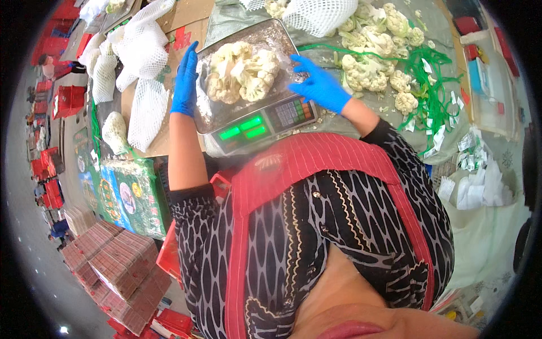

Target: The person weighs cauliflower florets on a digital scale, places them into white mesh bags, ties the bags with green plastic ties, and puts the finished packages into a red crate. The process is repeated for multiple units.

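Observation:
Pieces of cauliflower (241,72) lie on the metal tray (271,40) of a digital scale, whose green display (241,129) is lit. My left hand (185,80), in a blue glove, is at the tray's left edge, fingers extended and close together, with nothing seen in it. On the other side, my right hand (319,82), also blue-gloved, has its fingers spread by the tray's right edge, holding nothing. Whether either hand touches the tray I cannot tell. More cauliflower (368,55) is heaped to the right, beside a tangle of green ties with white tags (432,93).
White foam net sleeves (144,51), some filled, lie on cardboard at the left; another foam net (322,15) is at the top. A green printed box (131,195) stands lower left, near stacked crates (123,262). White bags (482,186) are at the right. A person (57,68) is far left.

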{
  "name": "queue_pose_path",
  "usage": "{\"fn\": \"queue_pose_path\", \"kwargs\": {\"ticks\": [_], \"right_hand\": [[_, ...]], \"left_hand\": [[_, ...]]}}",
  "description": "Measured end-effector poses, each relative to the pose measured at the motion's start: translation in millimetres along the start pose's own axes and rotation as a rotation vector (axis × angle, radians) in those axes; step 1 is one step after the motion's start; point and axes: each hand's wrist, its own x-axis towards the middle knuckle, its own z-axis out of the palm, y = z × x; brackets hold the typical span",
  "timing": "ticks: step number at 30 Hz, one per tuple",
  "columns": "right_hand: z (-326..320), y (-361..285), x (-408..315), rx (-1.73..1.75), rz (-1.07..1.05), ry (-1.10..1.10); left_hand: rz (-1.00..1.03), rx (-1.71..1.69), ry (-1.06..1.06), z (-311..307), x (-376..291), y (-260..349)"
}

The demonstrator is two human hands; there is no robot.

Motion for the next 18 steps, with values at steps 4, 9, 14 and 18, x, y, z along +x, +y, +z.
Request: {"fn": "queue_pose_path", "kwargs": {"ticks": [4, 9, 14, 18], "right_hand": [[54.3, 14.4, 17.5, 0.005, -0.146, 0.144], [66.6, 21.9, 55.2, -0.084, -0.395, 0.259], [39.4, 18.3, 22.5, -0.143, -0.317, 0.308], [-35.6, 54.8, -53.2, 0.254, -0.133, 0.416]], "left_hand": [[0.079, -0.103, -0.238, 22.4, -4.3, -28.7], [-0.099, -0.401, -0.151, 35.4, -22.1, -36.5], [-0.147, -0.356, -0.211, 24.7, -13.2, -32.4], [-0.016, -0.156, -0.103, -1.7, -14.2, -40.3]]}}
